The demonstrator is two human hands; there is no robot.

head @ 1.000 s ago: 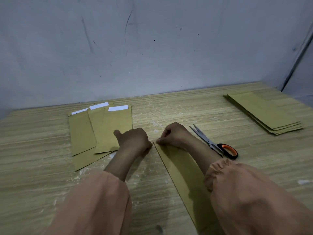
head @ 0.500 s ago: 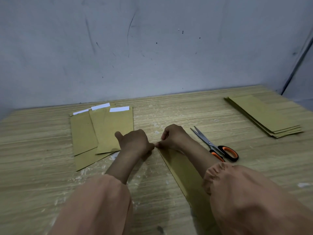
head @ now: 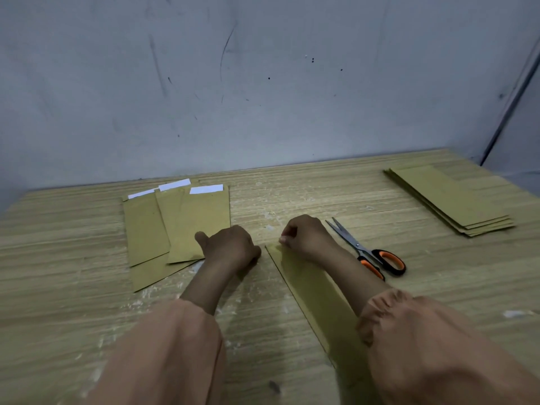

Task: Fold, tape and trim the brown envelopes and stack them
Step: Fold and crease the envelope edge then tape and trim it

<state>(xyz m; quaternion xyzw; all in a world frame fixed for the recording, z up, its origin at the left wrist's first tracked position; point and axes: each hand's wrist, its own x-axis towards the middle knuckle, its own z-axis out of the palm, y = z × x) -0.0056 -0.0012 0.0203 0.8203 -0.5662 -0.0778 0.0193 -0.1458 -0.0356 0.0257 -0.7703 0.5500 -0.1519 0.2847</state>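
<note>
Pinching the far end of a long brown paper envelope (head: 309, 287), the right hand (head: 306, 236) has its fingers curled down onto the paper's top corner, and the envelope runs from there back toward the person, lying flat on the pale wood-grain table (head: 73, 258) and partly hidden under the right forearm and its peach sleeve (head: 438, 346). The left hand (head: 230, 248) sits just to the left of that corner, fingers curled under into a loose fist with the thumb sticking out to the left; whether it holds anything I cannot tell, as the fingertips are tucked out of sight. Its knuckles rest near the lower edge of a fanned group of brown envelopes with white strips at their top ends (head: 178, 226), which lie overlapping on the left part of the table. Just right of the right wrist lies a pair of steel scissors with black and orange handles (head: 365, 252), blades slightly parted and pointing away. Well apart, at the far right, a neat stack of plain brown envelopes (head: 450, 200) lies at an angle near the grey wall (head: 263, 83).
</note>
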